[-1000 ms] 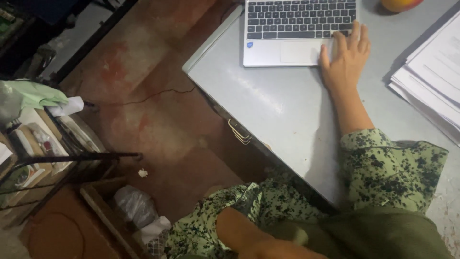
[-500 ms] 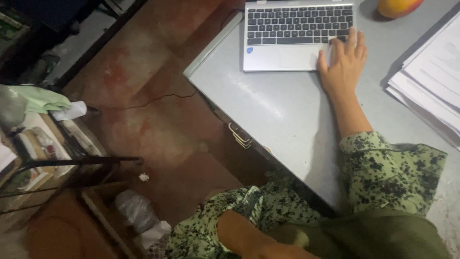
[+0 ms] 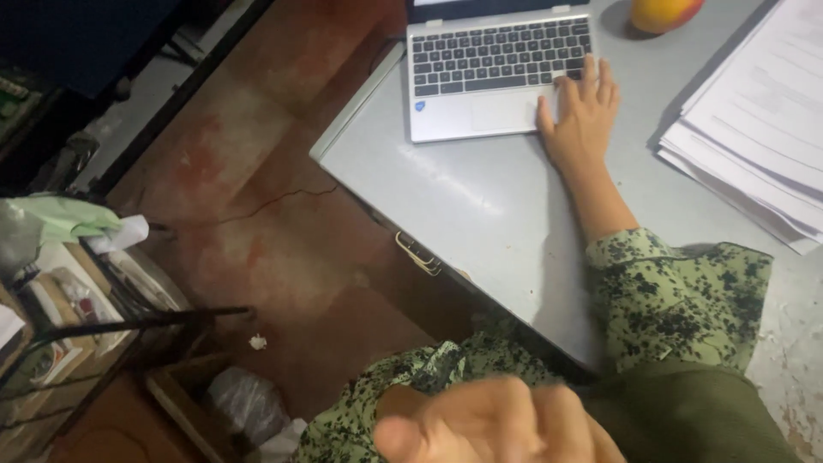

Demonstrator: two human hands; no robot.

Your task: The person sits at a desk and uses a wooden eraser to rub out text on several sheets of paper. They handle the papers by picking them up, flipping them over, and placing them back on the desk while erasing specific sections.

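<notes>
1. The right hand lies flat on the laptop, fingers spread a little and grasping nothing; the fingertips touch the lower keys at the right end of the keyboard, and the thumb lies just beside the touchpad.
2. The left hand is low in the view, near the camera and blurred. It looks loosely curled, but I cannot tell if it holds something.
3. The laptop stands at the far left corner of the grey desk, its long side across the view. It lies ahead of both hands; the right hand is much nearer.
4. A small blue sticker sits on the left palm rest.
5. A stack of white papers lies right of the hand, and a yellow-red fruit behind.
</notes>
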